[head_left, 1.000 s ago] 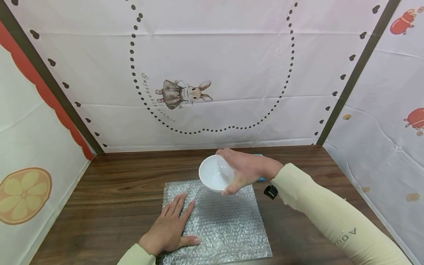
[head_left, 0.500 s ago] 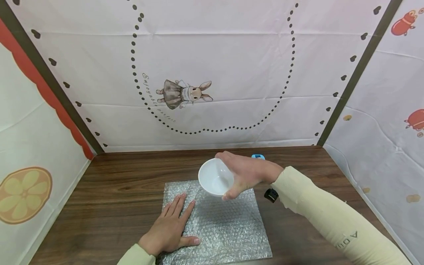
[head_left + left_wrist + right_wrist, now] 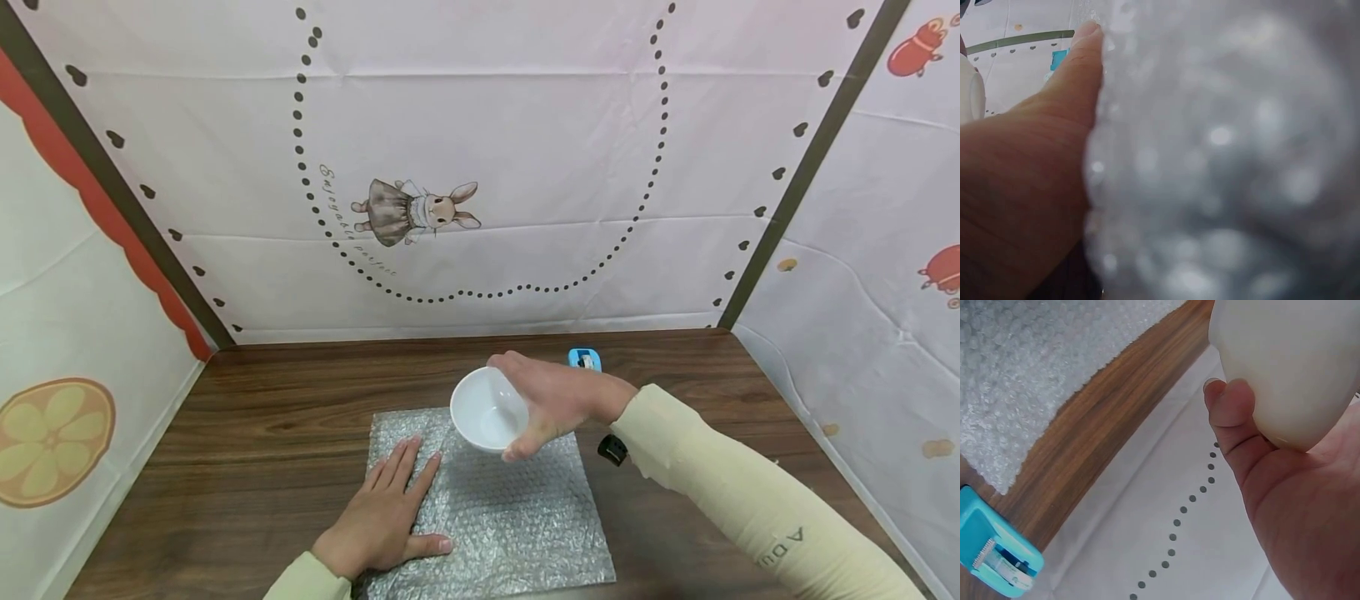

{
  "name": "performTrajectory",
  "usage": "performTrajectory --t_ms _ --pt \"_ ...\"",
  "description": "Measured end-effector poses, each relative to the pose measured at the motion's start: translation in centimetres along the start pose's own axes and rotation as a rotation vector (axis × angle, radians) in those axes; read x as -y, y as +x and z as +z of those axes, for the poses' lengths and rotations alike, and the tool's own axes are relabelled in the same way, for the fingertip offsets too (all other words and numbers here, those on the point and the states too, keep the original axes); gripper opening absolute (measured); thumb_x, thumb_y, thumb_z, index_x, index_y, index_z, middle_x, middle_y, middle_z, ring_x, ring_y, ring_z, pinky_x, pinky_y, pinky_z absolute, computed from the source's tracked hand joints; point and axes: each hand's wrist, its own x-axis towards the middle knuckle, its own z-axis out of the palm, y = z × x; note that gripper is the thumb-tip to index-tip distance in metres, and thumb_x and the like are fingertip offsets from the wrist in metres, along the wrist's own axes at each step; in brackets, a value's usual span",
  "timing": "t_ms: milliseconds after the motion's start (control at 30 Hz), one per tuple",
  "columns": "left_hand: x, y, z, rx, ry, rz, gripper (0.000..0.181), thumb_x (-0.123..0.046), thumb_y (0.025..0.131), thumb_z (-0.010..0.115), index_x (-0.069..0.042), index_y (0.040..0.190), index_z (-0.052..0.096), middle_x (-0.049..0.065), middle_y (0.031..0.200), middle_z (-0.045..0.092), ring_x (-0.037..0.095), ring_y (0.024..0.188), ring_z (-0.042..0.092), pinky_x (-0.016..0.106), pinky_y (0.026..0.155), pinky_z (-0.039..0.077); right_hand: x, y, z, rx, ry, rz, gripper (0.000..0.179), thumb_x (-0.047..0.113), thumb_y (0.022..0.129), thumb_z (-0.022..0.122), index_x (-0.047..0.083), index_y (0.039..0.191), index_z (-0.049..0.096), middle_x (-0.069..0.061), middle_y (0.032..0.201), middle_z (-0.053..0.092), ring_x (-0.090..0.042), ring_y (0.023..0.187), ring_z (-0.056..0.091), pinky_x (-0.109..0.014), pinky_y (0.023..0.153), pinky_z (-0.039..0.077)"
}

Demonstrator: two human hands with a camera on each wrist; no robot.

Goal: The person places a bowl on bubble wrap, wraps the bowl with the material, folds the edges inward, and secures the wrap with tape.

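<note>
A white bowl [image 3: 486, 410] is held in my right hand [image 3: 558, 398] above the far part of a bubble wrap sheet [image 3: 517, 525]. Fingers and thumb grip the bowl at its right side, and its hollow faces up towards me. In the right wrist view the fingers press the outside of the bowl [image 3: 1285, 369]. My left hand [image 3: 382, 512] lies with straight, spread fingers on the left part of the bubble wrap. The left wrist view shows that hand [image 3: 1029, 162] against the blurred bubble wrap [image 3: 1222, 156].
A light blue tape dispenser [image 3: 585, 359] stands at the back of the brown wooden table [image 3: 270, 433], beyond my right hand; the right wrist view shows the dispenser [image 3: 997, 544] with a toothed cutting edge. White printed cloth walls [image 3: 540, 167] enclose the back and both sides.
My right hand has come slightly lower and nearer with the bowl, so more of the blue tape dispenser shows behind it. The left hand has stayed on the bubble wrap.
</note>
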Motion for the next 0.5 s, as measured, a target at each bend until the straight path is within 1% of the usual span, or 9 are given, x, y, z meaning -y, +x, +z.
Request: performTrajectory --t_ms 300,500 --pt "-0.1 0.0 -0.2 -0.001 0.011 0.0 0.114 -0.078 0.082 0.067 -0.01 0.165 0.028 0.025 0.174 0.01 0.043 0.162 0.014 0.065 0.127 0.022 -0.5 -0.1 1.2 0.021 0.0 0.026 0.11 0.056 0.07 0.087 0.011 0.154 0.031 -0.006 0.135 0.049 -0.017 0.107 0.058 -0.031 0.085 0.056" --pt "-0.1 0.1 0.0 0.014 -0.004 -0.006 0.114 -0.077 0.082 0.068 -0.009 0.165 0.029 0.026 0.174 0.01 0.046 0.162 0.012 0.067 0.126 0.021 -0.9 -0.1 2.2 0.024 -0.004 0.041 0.112 0.056 0.07 0.088 0.01 0.154 0.03 -0.005 0.135 0.049 -0.016 0.104 0.06 -0.03 0.085 0.056"
